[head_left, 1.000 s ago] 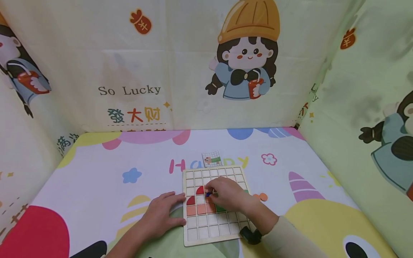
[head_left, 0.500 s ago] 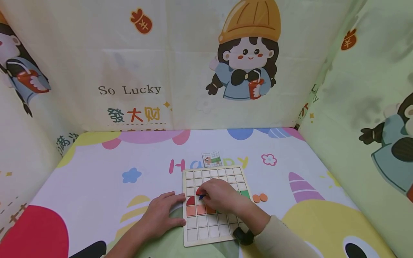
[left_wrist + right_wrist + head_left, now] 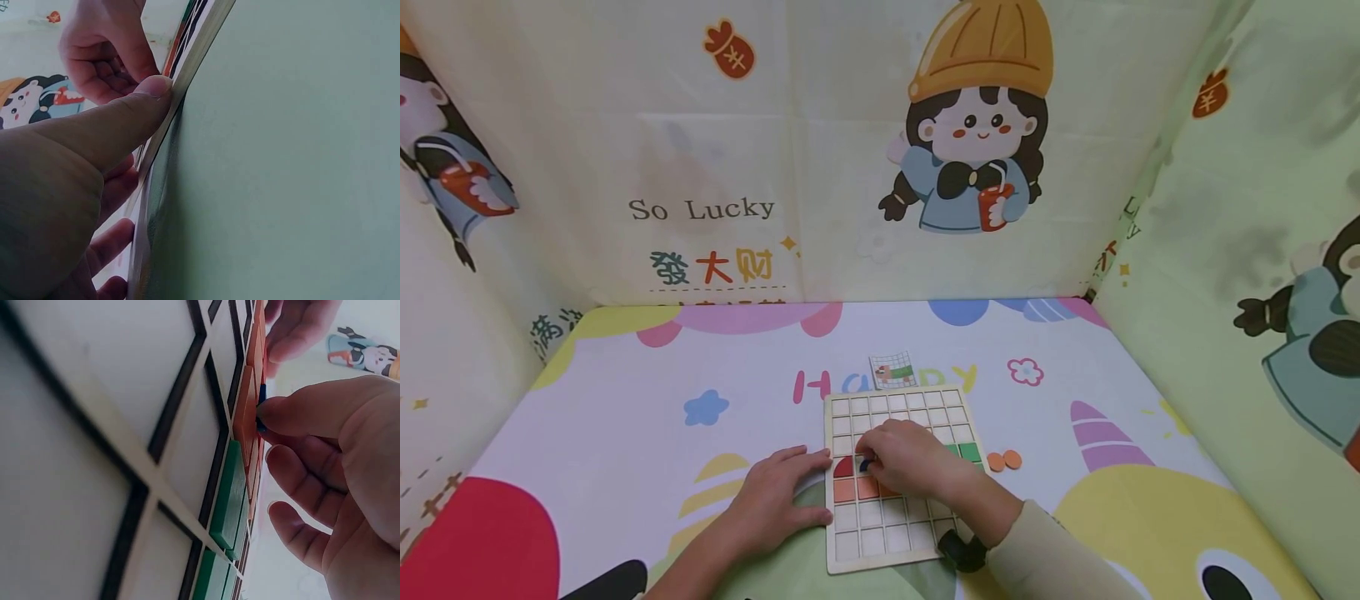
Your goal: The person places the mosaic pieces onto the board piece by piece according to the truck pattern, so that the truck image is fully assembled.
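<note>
A wooden grid board (image 3: 883, 540) lies on the patterned cloth. My right hand (image 3: 910, 460) is over its left half, pinching a small dark blue tile (image 3: 261, 411) between thumb and index finger. That tile is at a cell beside a red curved tile (image 3: 844, 467); whether it touches the cell floor I cannot tell. Orange square tiles (image 3: 844, 490) fill cells just below, and green tiles (image 3: 970, 452) show to the right. My left hand (image 3: 775, 496) rests its fingertips and thumb against the board's left edge, fingers extended. The right hand hides several middle cells.
A small picture card (image 3: 892, 371) with a gridded coloured figure lies just beyond the board. Two round orange pieces (image 3: 1012, 459) lie to the board's right. Printed cloth walls (image 3: 835, 167) enclose the table at the back and sides.
My right hand has shifted left and slightly nearer me with the blue tile, uncovering more green tiles on the right. The left hand and board have stayed put.
</note>
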`<state>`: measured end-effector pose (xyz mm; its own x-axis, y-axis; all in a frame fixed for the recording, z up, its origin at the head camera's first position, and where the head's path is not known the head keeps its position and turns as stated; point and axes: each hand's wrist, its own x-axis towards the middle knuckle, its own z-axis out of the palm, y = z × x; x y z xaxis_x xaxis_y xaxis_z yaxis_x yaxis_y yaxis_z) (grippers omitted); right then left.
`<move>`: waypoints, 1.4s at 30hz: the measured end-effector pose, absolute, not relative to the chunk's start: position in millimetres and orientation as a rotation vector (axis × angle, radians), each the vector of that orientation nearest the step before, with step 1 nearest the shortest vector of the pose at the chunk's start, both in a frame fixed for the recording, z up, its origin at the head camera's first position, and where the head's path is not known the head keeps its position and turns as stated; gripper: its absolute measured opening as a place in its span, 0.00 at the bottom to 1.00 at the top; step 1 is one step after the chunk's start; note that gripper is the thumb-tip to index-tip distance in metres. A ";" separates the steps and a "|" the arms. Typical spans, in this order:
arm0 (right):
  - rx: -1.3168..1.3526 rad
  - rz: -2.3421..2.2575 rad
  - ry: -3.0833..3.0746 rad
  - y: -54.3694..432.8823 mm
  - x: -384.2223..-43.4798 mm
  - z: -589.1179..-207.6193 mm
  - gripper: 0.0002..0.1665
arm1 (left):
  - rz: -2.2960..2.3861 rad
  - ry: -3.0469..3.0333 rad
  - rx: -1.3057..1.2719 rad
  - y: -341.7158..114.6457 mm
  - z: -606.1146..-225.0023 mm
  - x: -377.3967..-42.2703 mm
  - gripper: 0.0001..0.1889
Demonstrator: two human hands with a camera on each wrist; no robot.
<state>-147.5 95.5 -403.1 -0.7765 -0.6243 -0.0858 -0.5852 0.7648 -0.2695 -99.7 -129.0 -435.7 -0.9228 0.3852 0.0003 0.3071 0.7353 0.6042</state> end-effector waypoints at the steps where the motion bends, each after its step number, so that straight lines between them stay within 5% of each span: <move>1: -0.966 -0.339 2.789 95.4 -147.6 -403.4 0.12 | 0.944 2.807 0.556 -128.7 -435.4 -99.6 0.34; 42: -1.004 -0.355 2.734 94.7 -150.0 -402.9 0.13 | 0.932 2.816 0.572 -129.1 -436.8 -100.2 0.34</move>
